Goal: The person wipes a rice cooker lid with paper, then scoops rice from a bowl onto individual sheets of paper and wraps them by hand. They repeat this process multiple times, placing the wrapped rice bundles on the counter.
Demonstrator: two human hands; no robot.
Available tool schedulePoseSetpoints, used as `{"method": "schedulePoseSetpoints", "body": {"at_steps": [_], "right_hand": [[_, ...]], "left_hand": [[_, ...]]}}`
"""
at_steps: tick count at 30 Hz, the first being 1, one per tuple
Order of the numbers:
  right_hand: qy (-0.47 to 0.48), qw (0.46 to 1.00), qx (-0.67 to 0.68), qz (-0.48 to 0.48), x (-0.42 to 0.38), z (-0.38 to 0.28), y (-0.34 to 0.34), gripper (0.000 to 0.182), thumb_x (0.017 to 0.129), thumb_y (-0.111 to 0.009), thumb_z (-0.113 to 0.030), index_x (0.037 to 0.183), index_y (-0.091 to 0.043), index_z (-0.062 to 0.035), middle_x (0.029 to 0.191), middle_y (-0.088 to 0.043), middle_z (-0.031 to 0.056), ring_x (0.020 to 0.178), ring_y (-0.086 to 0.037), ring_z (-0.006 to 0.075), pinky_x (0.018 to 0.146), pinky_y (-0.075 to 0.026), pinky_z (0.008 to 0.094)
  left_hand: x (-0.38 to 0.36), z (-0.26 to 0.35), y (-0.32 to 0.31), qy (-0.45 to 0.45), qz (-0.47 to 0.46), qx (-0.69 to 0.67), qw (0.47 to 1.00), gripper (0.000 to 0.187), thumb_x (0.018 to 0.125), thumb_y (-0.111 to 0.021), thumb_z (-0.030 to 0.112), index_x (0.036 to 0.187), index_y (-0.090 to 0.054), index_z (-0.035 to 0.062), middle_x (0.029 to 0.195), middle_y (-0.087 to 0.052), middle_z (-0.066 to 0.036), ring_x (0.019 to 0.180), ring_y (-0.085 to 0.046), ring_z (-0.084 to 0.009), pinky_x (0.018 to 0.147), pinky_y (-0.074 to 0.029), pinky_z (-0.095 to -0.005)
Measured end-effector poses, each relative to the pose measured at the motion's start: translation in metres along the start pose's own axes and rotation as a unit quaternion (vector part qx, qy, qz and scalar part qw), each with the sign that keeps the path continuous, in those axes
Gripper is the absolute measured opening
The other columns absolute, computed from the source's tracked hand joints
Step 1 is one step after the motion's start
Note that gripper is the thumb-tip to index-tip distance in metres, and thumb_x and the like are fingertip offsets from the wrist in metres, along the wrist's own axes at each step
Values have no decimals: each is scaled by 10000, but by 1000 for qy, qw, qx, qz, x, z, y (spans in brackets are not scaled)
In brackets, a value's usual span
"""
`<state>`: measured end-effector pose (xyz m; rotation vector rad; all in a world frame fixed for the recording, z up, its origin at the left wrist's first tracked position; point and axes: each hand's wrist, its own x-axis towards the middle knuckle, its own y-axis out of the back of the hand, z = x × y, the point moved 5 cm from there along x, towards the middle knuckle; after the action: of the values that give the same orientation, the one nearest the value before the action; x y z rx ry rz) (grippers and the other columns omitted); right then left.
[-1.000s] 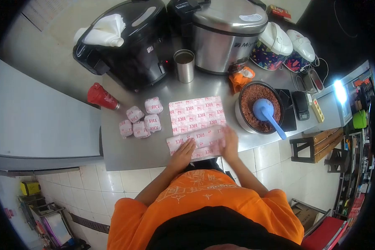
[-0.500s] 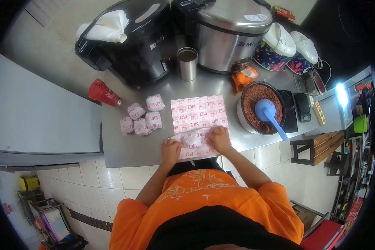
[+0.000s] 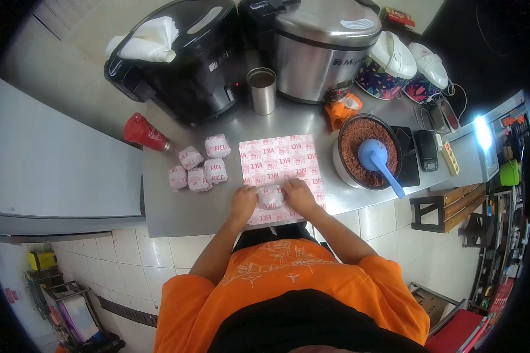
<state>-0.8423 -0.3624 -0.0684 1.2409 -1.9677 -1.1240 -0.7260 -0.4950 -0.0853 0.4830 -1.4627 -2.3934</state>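
Note:
A partly wrapped rice parcel lies near the front of the table, in white paper with red RICE print. My left hand is closed on the paper at its left side. At the right side, my right hand pinches the same wrapping, its fingertips partly hidden. Underneath spreads a stack of printed wrapping paper. To the left sit several finished rice parcels. On the right, a round pot holds reddish-brown rice with a blue rice scoop resting in it.
Two large rice cookers stand along the back, with a steel cup before them. A red tumbler is at the left edge. An orange packet lies behind the pot; a black scale is farther right.
The paper around the rice has gone from a wide, loose roll to a compact rounded parcel. Both hands have moved slightly inward along its sides, and the left has risen a little.

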Motion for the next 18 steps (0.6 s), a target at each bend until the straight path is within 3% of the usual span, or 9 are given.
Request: {"method": "schedulePoseSetpoints", "body": {"at_steps": [3, 4, 5, 8, 11, 13, 15, 17, 18], "right_hand": [[57, 993, 20, 105, -29, -7, -1, 409, 687, -619, -61, 1087, -568, 10, 1164, -559, 156, 984, -534, 316, 875, -435, 394], [52, 996, -24, 74, -36, -9, -5, 538, 713, -609, -109, 1227, -496, 6, 1307, -477, 162, 1076, -494, 327, 952, -380, 436], [49, 996, -24, 75, -42, -11, -6, 538, 713, -609, -109, 1227, -496, 6, 1307, -477, 162, 1076, -494, 327, 952, -380, 436], [42, 987, -140, 71, -51, -23, -8, 638, 777, -595, -258, 1311, -392, 26, 1379, -389, 164, 1153, -449, 296, 1014, -305, 454], [-8, 991, -133, 13, -49, -20, -16, 746, 822, -563, -399, 1364, -300, 42, 1444, -289, 167, 1237, -386, 305, 1072, -209, 482], [-34, 987, -145, -54, -48, -17, -25, 799, 877, -449, -519, 1390, -247, 59, 1495, -158, 171, 1327, -257, 324, 1099, -107, 497], [-28, 987, -155, -38, -49, -19, -19, 765, 893, -438, -496, 1396, -247, 47, 1453, -238, 185, 1283, -320, 317, 1078, -172, 475], [-2, 987, -163, -14, -41, -32, 4, 731, 909, -427, -473, 1403, -246, 35, 1411, -318, 198, 1239, -382, 309, 1057, -238, 453], [-127, 975, 178, -34, -42, -33, 25, 699, 921, -444, -434, 1401, -246, 35, 1340, -395, 183, 1188, -428, 250, 1033, -286, 394]], "left_hand": [[-29, -3, -9, 29, 54, -23, 998, 141, 767, -587, 112, 889, -622, 50, 898, -576, -148, 899, -548, -334, 796, -441, -423], [-41, 10, 4, -18, 137, 9, 990, 218, 778, -578, 119, 978, -620, 44, 872, -575, -165, 850, -555, -338, 779, -448, -425], [-50, 20, 12, -64, 219, 39, 973, 296, 788, -569, 126, 1067, -617, 38, 845, -574, -182, 801, -562, -342, 762, -455, -426], [-50, 26, 4, -84, 234, -33, 968, 389, 838, -555, 152, 1192, -547, -8, 821, -572, -197, 760, -565, -346, 742, -462, -401], [-37, 29, -22, 20, 203, -263, 943, 378, 884, -537, 194, 1164, -536, -60, 868, -593, -187, 797, -584, -320, 733, -464, -356], [-20, 43, -7, 92, 209, -340, 912, 378, 880, -572, 237, 1115, -557, -59, 869, -600, -171, 790, -590, -253, 698, -464, -316], [-2, 44, -10, 139, 59, -296, 943, 394, 834, -631, 251, 1097, -563, -34, 847, -596, -142, 757, -568, -181, 667, -463, -300], [4, 42, -13, 177, 55, -332, 925, 403, 796, -665, 240, 1104, -561, 4, 833, -584, -106, 740, -538, -148, 653, -460, -300], [2, 46, -12, 148, 82, -411, 896, 402, 801, -649, 215, 1133, -547, 12, 863, -585, -102, 746, -539, -147, 650, -458, -294]]}}
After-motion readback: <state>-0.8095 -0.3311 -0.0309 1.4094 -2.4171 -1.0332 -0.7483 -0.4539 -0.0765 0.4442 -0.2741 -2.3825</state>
